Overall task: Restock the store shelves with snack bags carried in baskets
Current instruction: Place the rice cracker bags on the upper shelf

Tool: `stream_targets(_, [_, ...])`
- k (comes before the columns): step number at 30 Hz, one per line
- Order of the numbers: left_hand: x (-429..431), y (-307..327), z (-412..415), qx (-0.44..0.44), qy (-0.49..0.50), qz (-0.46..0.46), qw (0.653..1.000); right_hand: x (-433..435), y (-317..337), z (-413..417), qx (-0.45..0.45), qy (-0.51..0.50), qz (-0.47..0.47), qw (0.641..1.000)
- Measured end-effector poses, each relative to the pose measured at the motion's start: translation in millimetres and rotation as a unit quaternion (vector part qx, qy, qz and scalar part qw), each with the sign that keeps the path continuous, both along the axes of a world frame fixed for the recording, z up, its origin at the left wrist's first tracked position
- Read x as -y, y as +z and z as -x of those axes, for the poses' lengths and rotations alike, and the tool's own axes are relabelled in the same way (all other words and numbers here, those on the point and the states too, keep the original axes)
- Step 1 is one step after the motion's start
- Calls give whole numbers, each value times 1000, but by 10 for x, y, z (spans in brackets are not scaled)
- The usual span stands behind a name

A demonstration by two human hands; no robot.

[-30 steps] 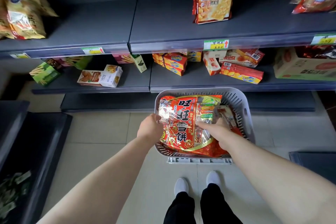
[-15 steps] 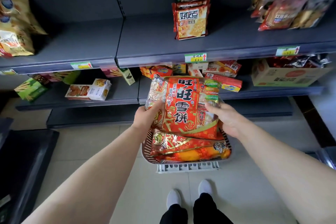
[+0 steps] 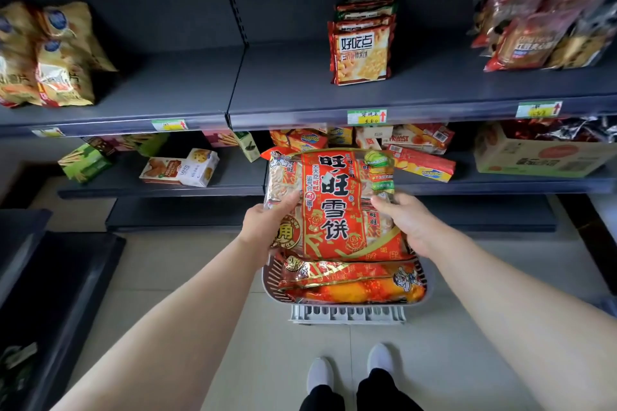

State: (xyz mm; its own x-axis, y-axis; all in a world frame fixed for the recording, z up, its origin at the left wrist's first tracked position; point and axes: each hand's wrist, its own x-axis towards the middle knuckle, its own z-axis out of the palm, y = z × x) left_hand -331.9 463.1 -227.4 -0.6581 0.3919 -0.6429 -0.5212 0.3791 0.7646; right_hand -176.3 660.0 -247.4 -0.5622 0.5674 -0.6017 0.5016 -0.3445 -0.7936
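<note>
L grip [image 3: 263, 223], R grip [image 3: 404, 223] hold bag [image 3: 334, 203] edges above basket [image 3: 269, 280]

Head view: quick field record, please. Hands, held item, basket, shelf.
left hand: grips the bag's left edge
right hand: grips the bag's right edge
held item: red rice-cracker bag, above the basket
basket: below the hands, more red bags inside
middle shelf: holds upright cracker packs
</note>
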Motion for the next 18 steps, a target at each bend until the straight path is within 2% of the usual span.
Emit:
stream_targets(3, [43,46,-8,-32,29,-19,999,38,-19,104,-6,-4,4,1000])
stream_targets(7, [80,113,15,-115,97,-3,989,75,-60,221,18,-35,-36,999])
stream_targets(12, [202,128,88,-229,200,78,949,67,-327,187,82,-8,-70,994])
stream_targets(18, [385,60,103,-226,255,102,935,68,-569,65,171,53,-84,980])
